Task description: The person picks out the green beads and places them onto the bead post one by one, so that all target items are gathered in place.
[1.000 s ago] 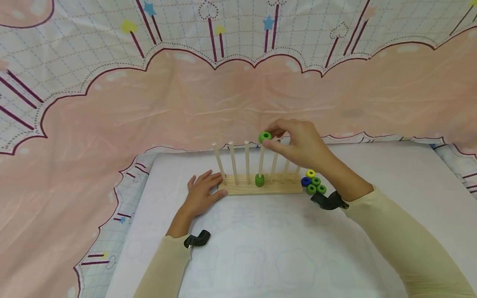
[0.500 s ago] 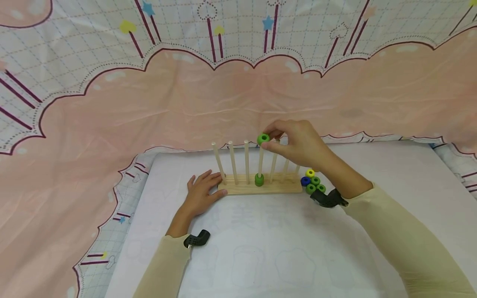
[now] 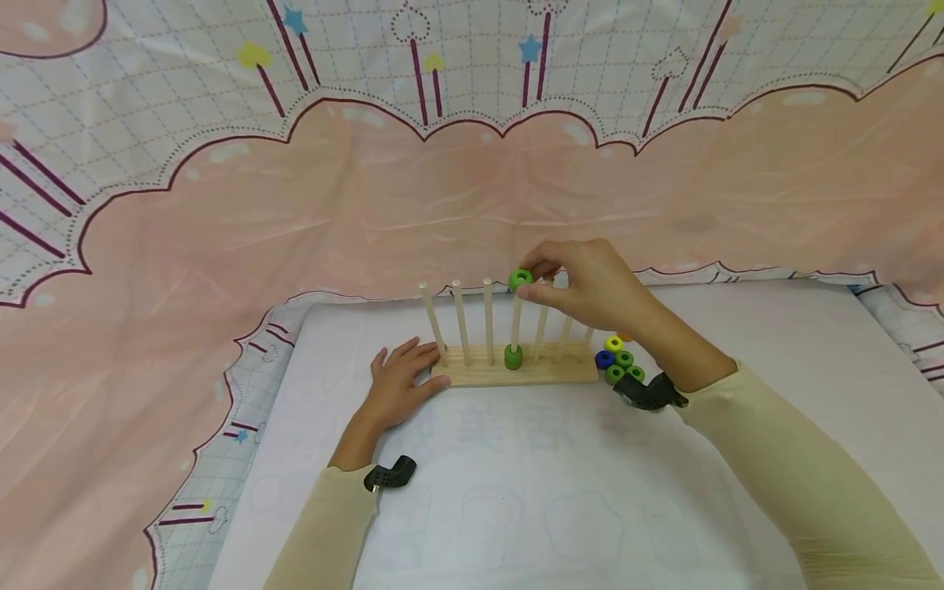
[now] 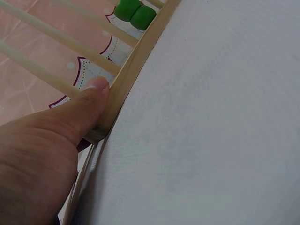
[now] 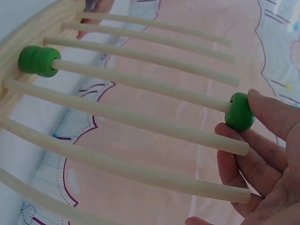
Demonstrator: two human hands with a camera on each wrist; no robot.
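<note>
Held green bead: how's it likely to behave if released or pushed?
The held green bead looks rigid; no dent shows where the right hand pinches it. Its smooth, rounded surface may slip. Lined up with the wooden peg, it'd probably slide down onto the two green beads.

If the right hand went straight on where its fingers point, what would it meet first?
Probably the fourth wooden peg from the left: the green bead the right hand pinches appears to sit at its tip. Past that, the third peg stands next in line, though depth is unclear.
</note>
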